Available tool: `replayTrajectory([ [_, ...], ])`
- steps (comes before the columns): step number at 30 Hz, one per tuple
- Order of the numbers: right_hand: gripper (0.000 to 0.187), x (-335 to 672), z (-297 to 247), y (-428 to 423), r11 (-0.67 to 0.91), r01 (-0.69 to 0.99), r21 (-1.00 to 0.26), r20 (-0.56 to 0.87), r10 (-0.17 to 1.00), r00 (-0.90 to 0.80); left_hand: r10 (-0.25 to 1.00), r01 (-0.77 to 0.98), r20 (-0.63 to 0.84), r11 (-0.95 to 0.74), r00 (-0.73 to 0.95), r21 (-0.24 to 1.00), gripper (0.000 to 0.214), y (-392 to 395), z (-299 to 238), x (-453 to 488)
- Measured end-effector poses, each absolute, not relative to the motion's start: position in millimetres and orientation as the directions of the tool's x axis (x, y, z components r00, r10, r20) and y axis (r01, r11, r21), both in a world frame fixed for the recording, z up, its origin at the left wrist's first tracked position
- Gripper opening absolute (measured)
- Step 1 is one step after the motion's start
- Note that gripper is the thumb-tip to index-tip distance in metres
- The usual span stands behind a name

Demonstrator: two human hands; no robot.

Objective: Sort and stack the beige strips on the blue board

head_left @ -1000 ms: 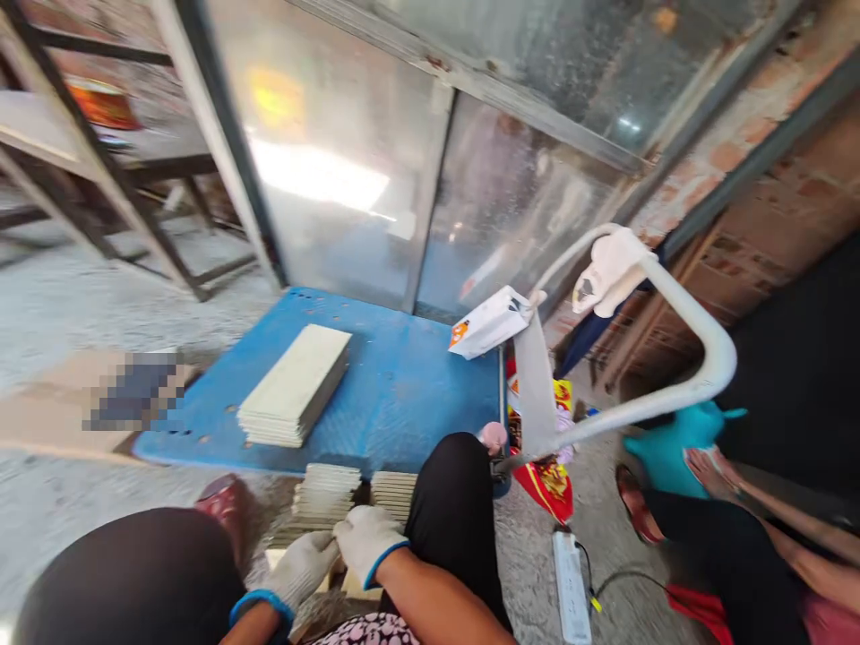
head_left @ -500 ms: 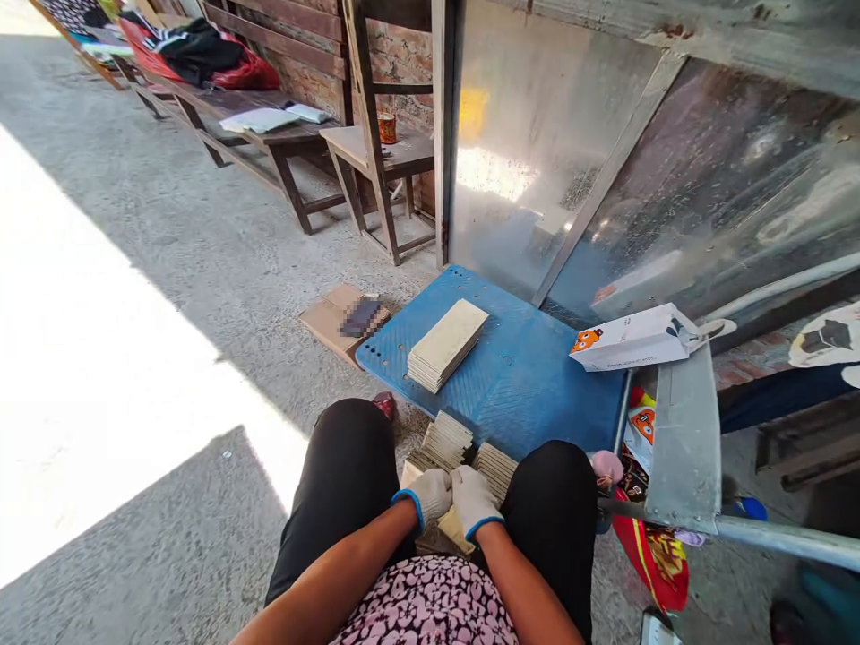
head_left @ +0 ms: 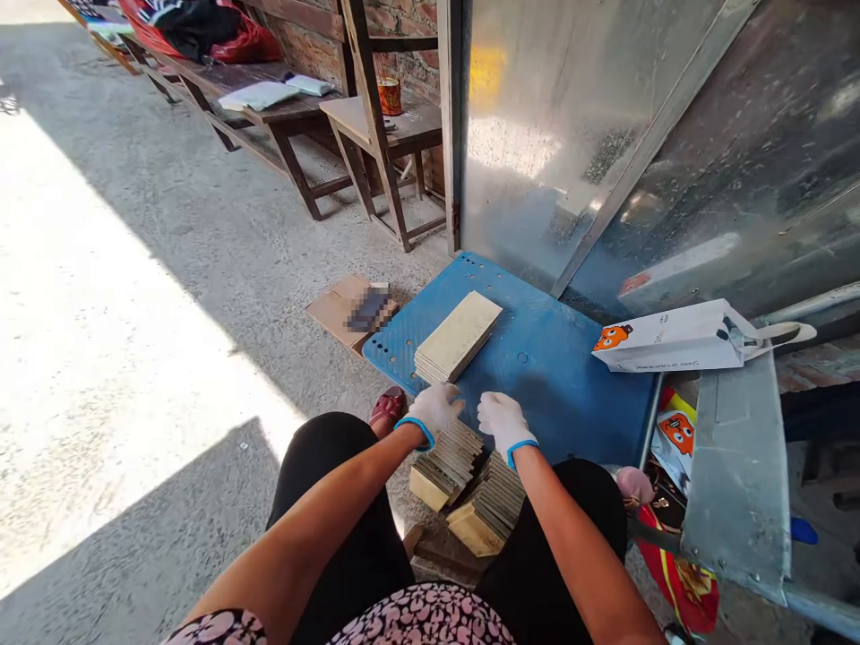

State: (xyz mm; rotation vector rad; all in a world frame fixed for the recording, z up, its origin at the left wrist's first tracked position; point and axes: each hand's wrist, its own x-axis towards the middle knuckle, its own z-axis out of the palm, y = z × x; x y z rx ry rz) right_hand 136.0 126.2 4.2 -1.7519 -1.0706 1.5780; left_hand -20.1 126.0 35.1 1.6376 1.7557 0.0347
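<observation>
The person sits low with both knees up, wearing white gloves with blue cuffs. The left hand (head_left: 435,408) reaches forward over the near edge of a blue platform (head_left: 557,376), close to a stack of flat pale boards (head_left: 458,337) that lies on it. The fingers curl down a little, and I cannot tell if they hold anything. The right hand (head_left: 503,419) is just beside the left one, also over the blue edge, with its fingers bent loosely and nothing seen in it. Right under the hands, between the knees, are two leaning piles of thin boards (head_left: 470,479) on the floor, set on their edges. A white paper bag (head_left: 672,339) with an orange picture lies on the far right of the platform. A flat cardboard box (head_left: 346,309) lies on the floor by the platform's left corner. Shiny metal sheets (head_left: 537,125) stand behind the platform. A wooden bench (head_left: 269,103) with papers on it is farther back.
</observation>
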Motion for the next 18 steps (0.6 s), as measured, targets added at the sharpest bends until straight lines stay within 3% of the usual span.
replayTrajectory([
  [5, 0.039, 132.9, -6.5, 167.8, -0.621, -0.101, -0.777, -0.619, 0.783, -0.06, 0.903, 0.951, -0.412, 0.224, -0.121, 0.211, 0.054, 190.8, 39.4, -49.6],
  [7, 0.04, 130.2, -12.2, 175.8, -0.642, -0.191, -0.742, -0.642, 0.763, -0.07, 0.904, 0.956, -0.404, 0.232, -0.144, 0.179, 0.058, 210.7, 35.0, -55.5],
  [13, 0.018, 119.3, -21.9, 192.8, -0.678, -0.411, -0.609, -0.729, 0.683, -0.046, 0.884, 0.938, -0.436, 0.282, -0.171, 0.203, 0.061, 267.7, 10.4, -61.7],
  [18, 0.03, 118.4, -24.8, 209.0, -0.666, -0.515, -0.54, -0.767, 0.641, -0.024, 0.85, 0.886, -0.503, 0.348, -0.159, 0.308, 0.07, 301.8, -11.1, -64.8],
])
